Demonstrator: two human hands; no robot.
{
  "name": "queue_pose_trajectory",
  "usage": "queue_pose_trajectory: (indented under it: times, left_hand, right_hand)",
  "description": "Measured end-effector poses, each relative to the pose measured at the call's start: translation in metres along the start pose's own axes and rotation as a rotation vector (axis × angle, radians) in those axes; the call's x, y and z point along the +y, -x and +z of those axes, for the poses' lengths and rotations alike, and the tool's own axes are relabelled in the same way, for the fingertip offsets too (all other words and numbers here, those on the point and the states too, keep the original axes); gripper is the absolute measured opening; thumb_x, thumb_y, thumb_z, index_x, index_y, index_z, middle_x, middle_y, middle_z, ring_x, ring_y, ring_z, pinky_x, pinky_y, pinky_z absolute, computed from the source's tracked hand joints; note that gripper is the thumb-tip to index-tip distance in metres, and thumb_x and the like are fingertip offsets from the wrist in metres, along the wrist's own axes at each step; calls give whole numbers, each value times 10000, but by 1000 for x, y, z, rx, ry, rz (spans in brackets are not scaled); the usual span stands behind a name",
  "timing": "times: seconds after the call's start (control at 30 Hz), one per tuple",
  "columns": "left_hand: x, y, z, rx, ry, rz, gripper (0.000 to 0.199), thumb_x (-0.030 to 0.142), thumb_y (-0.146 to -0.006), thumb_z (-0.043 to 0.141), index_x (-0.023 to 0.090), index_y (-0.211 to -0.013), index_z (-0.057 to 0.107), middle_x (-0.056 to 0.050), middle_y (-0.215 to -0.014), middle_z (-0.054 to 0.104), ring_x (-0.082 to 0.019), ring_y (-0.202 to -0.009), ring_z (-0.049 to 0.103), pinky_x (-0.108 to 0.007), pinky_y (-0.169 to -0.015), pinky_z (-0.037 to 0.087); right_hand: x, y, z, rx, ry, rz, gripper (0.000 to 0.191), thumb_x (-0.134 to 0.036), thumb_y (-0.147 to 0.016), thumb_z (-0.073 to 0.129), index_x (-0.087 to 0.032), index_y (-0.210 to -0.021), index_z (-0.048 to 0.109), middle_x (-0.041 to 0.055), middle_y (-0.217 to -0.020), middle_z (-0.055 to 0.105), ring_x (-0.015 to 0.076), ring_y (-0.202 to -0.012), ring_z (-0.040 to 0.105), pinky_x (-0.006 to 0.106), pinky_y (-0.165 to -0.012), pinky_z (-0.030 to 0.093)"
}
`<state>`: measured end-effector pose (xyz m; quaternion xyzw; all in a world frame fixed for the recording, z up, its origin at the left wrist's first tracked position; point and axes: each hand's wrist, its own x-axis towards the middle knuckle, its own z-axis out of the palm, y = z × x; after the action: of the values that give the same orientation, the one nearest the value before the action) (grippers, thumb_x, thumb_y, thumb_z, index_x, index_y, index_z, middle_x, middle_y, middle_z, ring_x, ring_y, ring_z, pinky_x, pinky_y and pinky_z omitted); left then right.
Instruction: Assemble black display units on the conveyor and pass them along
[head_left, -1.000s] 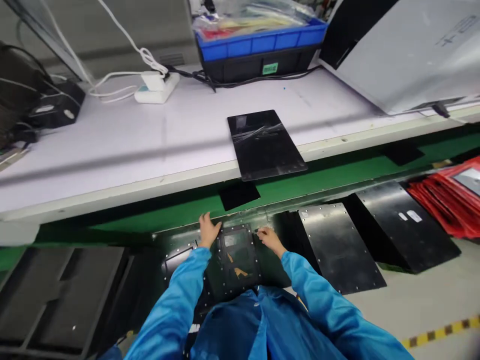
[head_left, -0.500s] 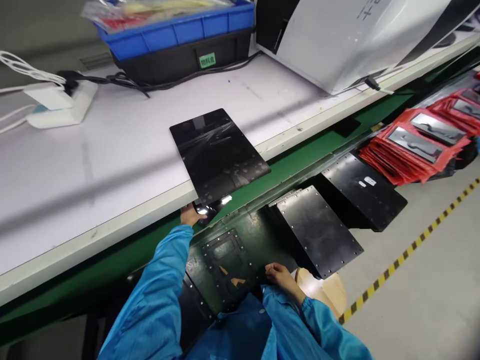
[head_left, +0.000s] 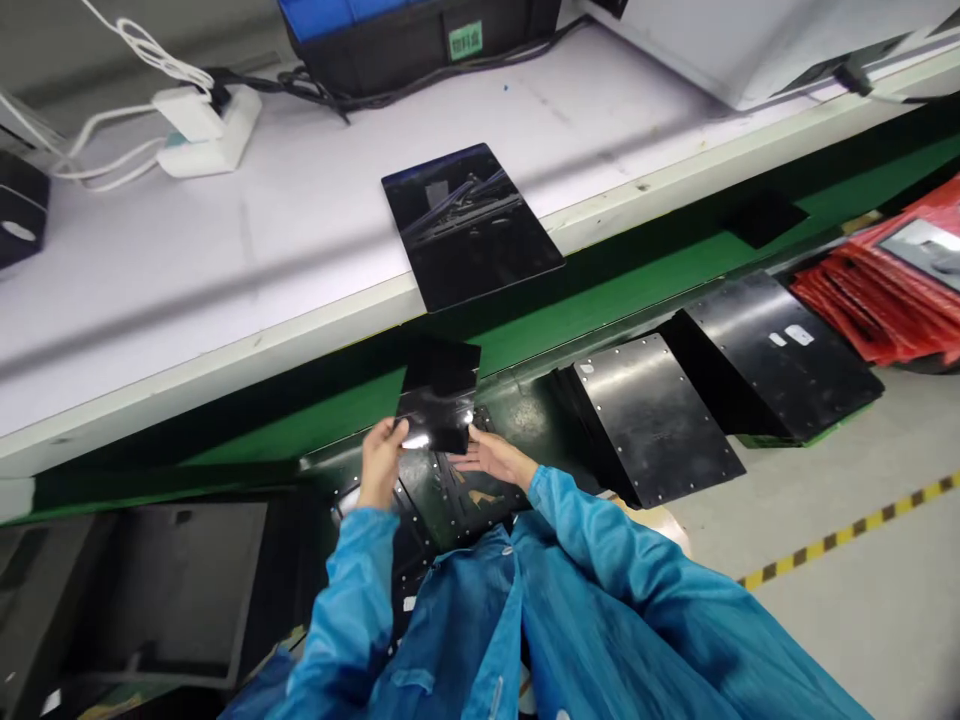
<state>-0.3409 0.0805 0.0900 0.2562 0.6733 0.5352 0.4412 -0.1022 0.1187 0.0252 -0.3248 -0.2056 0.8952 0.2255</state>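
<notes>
A glossy black panel [head_left: 441, 395] is held up between my two hands, just below the shelf edge. My left hand [head_left: 382, 455] grips its near left corner, thumb on top. At its near right corner my right hand [head_left: 491, 455] pinches the edge with the thumb, the other fingers extending underneath. Beneath the panel, partly hidden by it, lies a black frame with cut-outs and small studs [head_left: 480, 490] on the green surface. A larger glossy black panel [head_left: 480, 235] rests on the white shelf and overhangs its front edge.
Stacked black plates with edge holes [head_left: 664, 420] and another stack with white labels [head_left: 787, 350] stand to the right. Red-wrapped pieces [head_left: 885, 270] lie farther right. A white power strip [head_left: 214, 135] and a black bin [head_left: 420, 50] sit on the shelf [head_left: 300, 230].
My left hand has brought the small glossy panel out from under the shelf edge, toward me. My right hand has moved up and left and taken its other corner. The view has shifted.
</notes>
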Motion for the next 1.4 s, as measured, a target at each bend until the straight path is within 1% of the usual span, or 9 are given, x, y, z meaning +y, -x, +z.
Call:
queue_pose_trajectory:
  times: [0.13, 0.23, 0.4, 0.5, 0.67, 0.8, 0.9, 1.13, 1.4]
  left_hand:
    - [-67, 91, -2, 71, 196, -192, 596, 559, -572, 957, 186, -933, 666, -14, -905, 713, -146, -738, 676, -254, -616, 564]
    - [-109, 131, 6, 98, 282, -260, 563, 548, -611, 949, 187, -943, 671, -7, -916, 710, -142, -774, 692, -292, -709, 610]
    - [-159, 145, 16, 110, 251, -364, 589, 576, -558, 960, 166, -853, 656, 7, -828, 666, -137, -753, 661, -310, -701, 631]
    - [-177, 137, 16, 175, 45, -400, 536, 567, -595, 945, 161, -801, 661, 15, -745, 636, -143, -696, 647, -328, -690, 628]
    - [-186, 123, 18, 196, -571, -406, 248, 401, -803, 856, 197, -896, 750, -53, -853, 767, -206, -820, 760, -282, -749, 566]
    - [-187, 120, 20, 210, -524, -404, 274, 381, -809, 866, 191, -948, 726, -39, -870, 783, -177, -686, 765, -241, -666, 535]
    - [-187, 120, 19, 191, -490, -415, 251, 380, -819, 856, 191, -832, 692, -13, -809, 766, -163, -618, 745, -233, -628, 517]
    - [-180, 116, 17, 161, -878, -423, 300, 537, -859, 792, 244, -818, 744, -56, -870, 811, -255, -945, 780, -300, -818, 513]
    - [-180, 122, -2, 14, -1035, -544, 413, 653, -837, 756, 241, -865, 745, -118, -1016, 821, -310, -1030, 763, -324, -790, 495]
  right_hand:
    - [14, -8, -1, 119, -126, -41, 338, -413, -830, 867, -152, -1007, 746, 103, -965, 818, 254, -940, 781, 366, -910, 628]
    - [26, -13, -20, 209, -56, 19, 317, -349, -786, 888, -143, -974, 738, 94, -870, 810, 259, -826, 776, 388, -850, 635]
    - [40, -31, -50, 378, 172, 21, 333, -350, -699, 928, -186, -876, 697, 40, -792, 787, 229, -798, 743, 350, -807, 605]
    - [44, -47, -58, 456, 317, 12, 331, -364, -675, 916, -202, -847, 685, 24, -777, 774, 222, -815, 725, 350, -828, 582]
    - [49, -67, -58, 584, 521, -100, 305, -293, -702, 803, -197, -971, 694, 54, -948, 791, 237, -953, 705, 359, -934, 544]
    - [55, -66, -59, 737, 740, -231, 471, -266, -757, 706, -185, -1217, 654, 95, -1174, 768, 256, -1088, 693, 377, -1032, 514]
    - [57, -53, -63, 704, 937, -233, 487, -260, -798, 664, -198, -1281, 655, 91, -1218, 762, 258, -1135, 696, 379, -1065, 504]
    - [46, -29, -73, 736, 1391, -261, 391, -251, -852, 636, -214, -1231, 728, 107, -1289, 704, 261, -1240, 652, 370, -1138, 465]
    - [84, 41, -103, 571, 1561, 36, 447, -479, -838, 809, -218, -1157, 634, 76, -1085, 745, 235, -989, 712, 295, -807, 478]
